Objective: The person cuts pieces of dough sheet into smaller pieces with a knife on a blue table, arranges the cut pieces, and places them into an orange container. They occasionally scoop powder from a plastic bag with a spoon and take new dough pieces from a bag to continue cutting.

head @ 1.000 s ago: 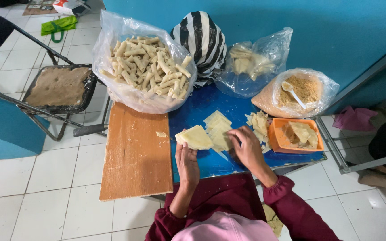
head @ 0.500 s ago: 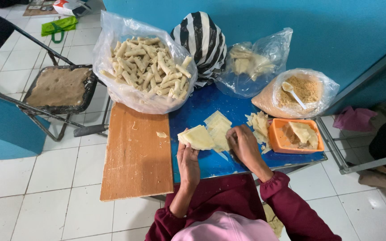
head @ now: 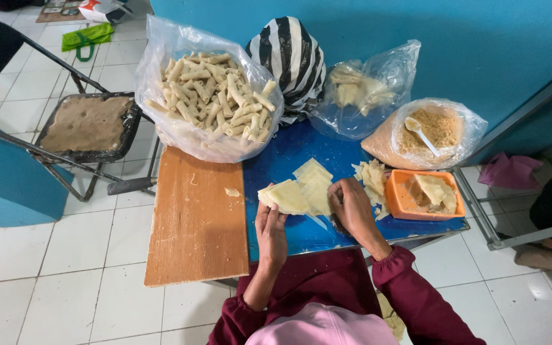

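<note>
Just beyond the left hand, whose fingertips pinch its near edge, a pale pastry sheet lies on the blue board, its long axis slanting away to the right. The right hand, curled narrow, presses the sheet's right side. Folding evenly, edges aligned, would suit.
</note>
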